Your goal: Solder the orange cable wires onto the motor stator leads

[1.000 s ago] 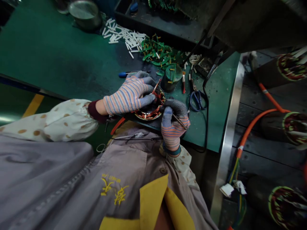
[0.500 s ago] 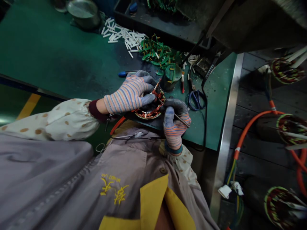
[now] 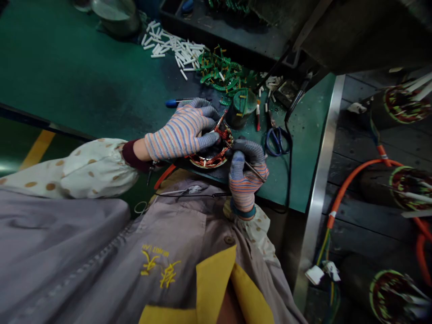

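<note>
The copper-wound motor stator [image 3: 208, 160] lies at the edge of the green workbench [image 3: 305, 135], its round opening facing up toward the onlooker. The left hand [image 3: 180, 130] is closed over its upper rim. The right hand [image 3: 245, 177], at the nearer side, pinches a slender steel pick [image 3: 254, 167], its shaft directed up-left toward the windings.

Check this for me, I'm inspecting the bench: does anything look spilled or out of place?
The white sticks lie strewn loose across the green bench, running into the tangle of green parts, as if spilled.
</note>
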The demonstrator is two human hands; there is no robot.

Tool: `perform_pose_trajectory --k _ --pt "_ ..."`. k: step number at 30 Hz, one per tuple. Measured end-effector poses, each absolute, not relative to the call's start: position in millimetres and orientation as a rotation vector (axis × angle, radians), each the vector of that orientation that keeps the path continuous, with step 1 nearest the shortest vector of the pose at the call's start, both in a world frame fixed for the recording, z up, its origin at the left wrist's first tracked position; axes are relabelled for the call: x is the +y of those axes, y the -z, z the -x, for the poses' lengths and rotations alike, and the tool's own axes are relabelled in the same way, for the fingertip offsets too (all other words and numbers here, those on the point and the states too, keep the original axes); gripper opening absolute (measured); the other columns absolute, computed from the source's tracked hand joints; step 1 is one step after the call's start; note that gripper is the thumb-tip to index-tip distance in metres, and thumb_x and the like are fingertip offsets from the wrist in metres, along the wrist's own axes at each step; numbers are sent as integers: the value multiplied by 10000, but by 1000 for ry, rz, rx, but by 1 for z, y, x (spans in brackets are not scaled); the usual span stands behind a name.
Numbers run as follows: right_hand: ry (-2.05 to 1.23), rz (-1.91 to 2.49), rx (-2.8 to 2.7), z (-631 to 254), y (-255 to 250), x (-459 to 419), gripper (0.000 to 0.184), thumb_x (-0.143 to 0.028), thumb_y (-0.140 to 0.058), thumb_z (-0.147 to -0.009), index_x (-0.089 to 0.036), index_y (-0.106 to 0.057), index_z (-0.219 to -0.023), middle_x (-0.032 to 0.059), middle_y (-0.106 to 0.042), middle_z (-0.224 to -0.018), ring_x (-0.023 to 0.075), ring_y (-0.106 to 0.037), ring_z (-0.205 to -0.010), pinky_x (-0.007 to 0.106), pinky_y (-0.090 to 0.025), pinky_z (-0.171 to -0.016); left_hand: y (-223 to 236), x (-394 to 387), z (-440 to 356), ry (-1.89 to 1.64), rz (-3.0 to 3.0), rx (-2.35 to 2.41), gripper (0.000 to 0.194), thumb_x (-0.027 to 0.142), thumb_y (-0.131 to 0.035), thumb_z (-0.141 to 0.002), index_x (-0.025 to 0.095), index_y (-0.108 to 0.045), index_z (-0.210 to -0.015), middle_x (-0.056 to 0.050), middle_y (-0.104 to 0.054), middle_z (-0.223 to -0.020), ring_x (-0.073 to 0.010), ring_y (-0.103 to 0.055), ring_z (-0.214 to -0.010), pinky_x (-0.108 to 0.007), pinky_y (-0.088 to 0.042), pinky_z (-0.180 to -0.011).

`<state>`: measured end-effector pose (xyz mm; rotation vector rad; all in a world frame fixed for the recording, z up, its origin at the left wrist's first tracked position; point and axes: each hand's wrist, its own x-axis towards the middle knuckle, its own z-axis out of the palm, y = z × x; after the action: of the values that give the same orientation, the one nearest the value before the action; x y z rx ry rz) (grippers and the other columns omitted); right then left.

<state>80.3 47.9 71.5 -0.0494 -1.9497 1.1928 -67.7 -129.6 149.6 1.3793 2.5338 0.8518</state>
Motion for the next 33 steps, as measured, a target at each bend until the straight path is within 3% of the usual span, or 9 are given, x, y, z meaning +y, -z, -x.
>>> perform_pose_trajectory --k 6,14,33 --pt "-1306 -3 -1950 -82 -75 56 195 -409 -657 -1171 -277 -789 -1116 19 -820 -1009 220 -823 -930 431 -720 -949 -151 -132 69 -841 -1380 2521 468 561 -555 -1135 235 -868 -1014 -130 -801 -1200 -433 -702 -1343 -687 -449 -1269" --pt "-1269 -32 -1993 -82 -79 56 190 -399 -665 -1159 -274 -785 -1081 39 -835 -1048 251 -841 -1033 448 -711 -988 -150 -131 70 -835 -1389 2529 503 583 -532 -1135 230 -856 -981 -146 -799 -1212 -445 -702 -1341 -687 -473 -1249" --pt "-1374 -46 -1964 -85 -81 58 209 -422 -673 -1185 -270 -797 -1113 14 -832 -1020 214 -834 -947 409 -716 -952 -144 -133 75 -820 -1430 2540 559 672 -489 -1145 259 -844 -1017 -143 -808 -1220 -438 -701 -1352 -677 -479 -1278"
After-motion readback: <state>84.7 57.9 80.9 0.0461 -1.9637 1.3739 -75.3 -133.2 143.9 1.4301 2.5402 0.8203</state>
